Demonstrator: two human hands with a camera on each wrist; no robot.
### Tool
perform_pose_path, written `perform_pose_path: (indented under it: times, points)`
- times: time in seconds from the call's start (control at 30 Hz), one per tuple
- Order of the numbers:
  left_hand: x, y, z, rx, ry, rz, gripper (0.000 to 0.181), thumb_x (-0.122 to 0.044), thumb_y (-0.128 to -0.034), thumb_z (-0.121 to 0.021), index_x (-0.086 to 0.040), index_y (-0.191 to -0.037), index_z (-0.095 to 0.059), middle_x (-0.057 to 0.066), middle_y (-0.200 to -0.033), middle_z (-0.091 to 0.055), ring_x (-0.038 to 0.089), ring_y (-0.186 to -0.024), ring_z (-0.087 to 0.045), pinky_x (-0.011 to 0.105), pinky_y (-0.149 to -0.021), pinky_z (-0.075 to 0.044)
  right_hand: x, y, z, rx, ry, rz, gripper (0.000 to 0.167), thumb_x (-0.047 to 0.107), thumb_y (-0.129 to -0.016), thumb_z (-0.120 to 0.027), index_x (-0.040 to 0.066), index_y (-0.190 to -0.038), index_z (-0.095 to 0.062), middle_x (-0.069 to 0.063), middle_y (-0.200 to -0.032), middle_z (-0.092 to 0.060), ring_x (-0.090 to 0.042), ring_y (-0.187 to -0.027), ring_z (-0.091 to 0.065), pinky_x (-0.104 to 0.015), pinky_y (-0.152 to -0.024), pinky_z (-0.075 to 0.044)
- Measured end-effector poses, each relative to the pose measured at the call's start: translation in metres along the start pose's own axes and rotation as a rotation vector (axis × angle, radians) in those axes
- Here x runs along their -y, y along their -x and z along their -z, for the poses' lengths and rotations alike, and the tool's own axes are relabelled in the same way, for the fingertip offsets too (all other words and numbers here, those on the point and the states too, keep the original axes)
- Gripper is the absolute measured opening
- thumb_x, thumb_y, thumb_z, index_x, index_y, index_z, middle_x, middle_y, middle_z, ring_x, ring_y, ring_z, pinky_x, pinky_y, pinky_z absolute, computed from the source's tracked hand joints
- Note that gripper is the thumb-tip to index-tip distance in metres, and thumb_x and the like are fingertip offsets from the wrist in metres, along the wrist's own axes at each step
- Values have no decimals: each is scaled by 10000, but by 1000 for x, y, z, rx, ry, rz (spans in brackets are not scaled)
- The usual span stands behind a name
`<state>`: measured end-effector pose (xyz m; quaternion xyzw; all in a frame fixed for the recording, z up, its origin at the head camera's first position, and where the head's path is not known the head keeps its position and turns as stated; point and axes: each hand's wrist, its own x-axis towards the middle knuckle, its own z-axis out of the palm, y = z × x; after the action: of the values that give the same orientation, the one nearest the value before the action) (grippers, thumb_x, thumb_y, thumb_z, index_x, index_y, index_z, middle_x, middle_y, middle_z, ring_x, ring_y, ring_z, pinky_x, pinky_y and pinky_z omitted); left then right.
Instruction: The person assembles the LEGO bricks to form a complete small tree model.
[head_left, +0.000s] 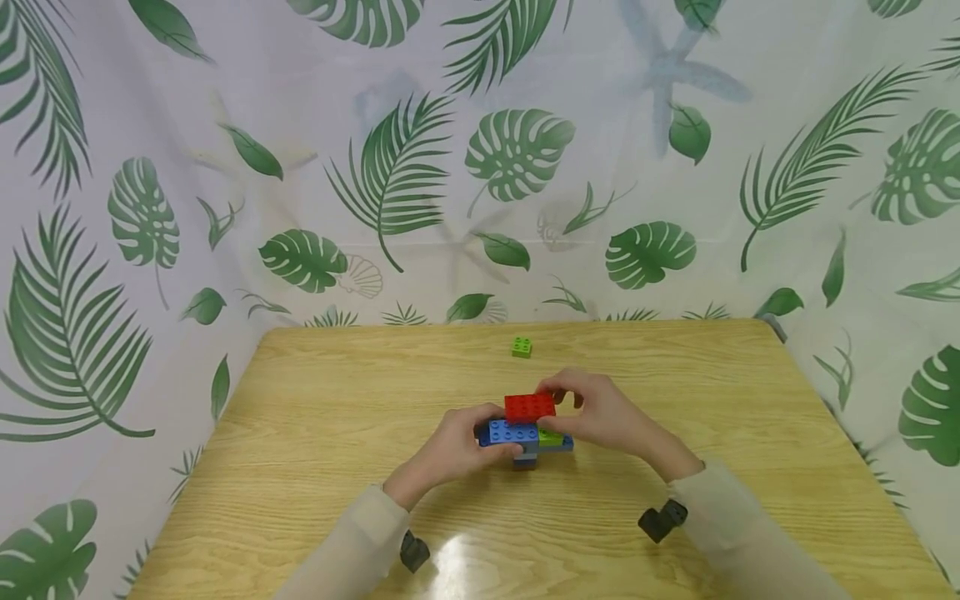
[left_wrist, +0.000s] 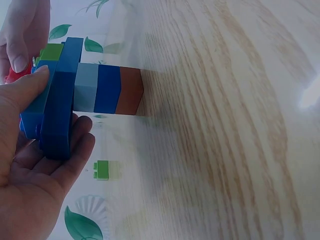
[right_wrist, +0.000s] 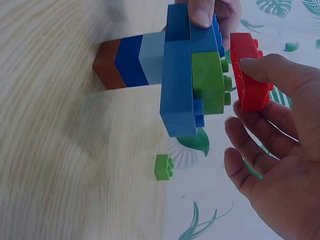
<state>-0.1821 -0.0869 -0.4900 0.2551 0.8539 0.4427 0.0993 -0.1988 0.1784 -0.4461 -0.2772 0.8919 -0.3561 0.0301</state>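
Observation:
My left hand point(head_left: 457, 446) grips a brick build from its left side, thumb against the upper blue brick point(right_wrist: 202, 41). In the right wrist view, that brick and a green brick point(right_wrist: 210, 82) sit side by side on a long blue brick point(right_wrist: 176, 85). A column of light grey-blue point(right_wrist: 151, 57), dark blue point(right_wrist: 131, 60) and brown point(right_wrist: 108, 65) bricks stands beneath, brown on the table. My right hand point(head_left: 600, 412) pinches a red brick point(head_left: 530, 407) between thumb and fingers. The red brick hovers just above the studs, a small gap apart.
A small loose green brick point(head_left: 522, 347) lies near the far edge of the wooden table point(head_left: 337, 383). Behind the table hangs a leaf-printed cloth point(head_left: 420, 275), which also runs along both sides. Dark wrist devices point(head_left: 663, 521) hang by both sleeves.

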Motion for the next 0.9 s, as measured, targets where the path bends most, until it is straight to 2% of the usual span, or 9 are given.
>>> perform_pose_path:
  times: [0.2, 0.3, 0.47, 0.7, 0.9]
  points:
    - [0, 0, 1, 5, 19, -2, 413, -384, -934, -821, -141, -1243, -696, -17, -1071, -734, 132, -857, -607, 236, -721, -501, 4, 5, -4, 19, 0, 62, 306, 232, -897, -860, 162, -1170, -741, 73, -1040, -708, -195, -963, -616, -303, -787, -502]
    - [0, 1, 1, 8, 28, -2, 412, -372, -933, -824, -142, -1250, -697, -16, -1083, -737, 130, -871, -617, 235, -740, -515, 5, 7, -5, 33, -8, 67, 304, 227, -900, -857, 159, -1170, -738, 76, -1040, -703, -179, -962, -609, -308, -794, -500]
    - [1, 1, 1, 11, 24, -6, 421, -378, -936, -819, -145, -1264, -696, -10, -1113, -741, 120, -899, -622, 238, -781, -527, 4, 8, -7, 55, -17, 31, 316, 253, -908, -849, 168, -1190, -734, 88, -1053, -697, -127, -974, -584, -322, -822, -498]
    - [3, 1, 0, 7, 20, -15, 391, -379, -935, -821, -152, -1230, -701, -20, -1100, -736, 120, -894, -613, 239, -781, -521, 4, 10, -8, 51, -16, 31, 327, 263, -908, -847, 142, -1190, -734, 67, -1048, -700, -161, -967, -595, -365, -819, -516]
    - [2, 1, 0, 10, -2, -18, 376, -380, -936, -819, -159, -1218, -708, -19, -1105, -748, 102, -890, -626, 232, -785, -535, 6, 11, -8, 64, -25, -5, 341, 266, -911, -847, 143, -1205, -726, 66, -1063, -702, -167, -985, -597, -400, -854, -524]
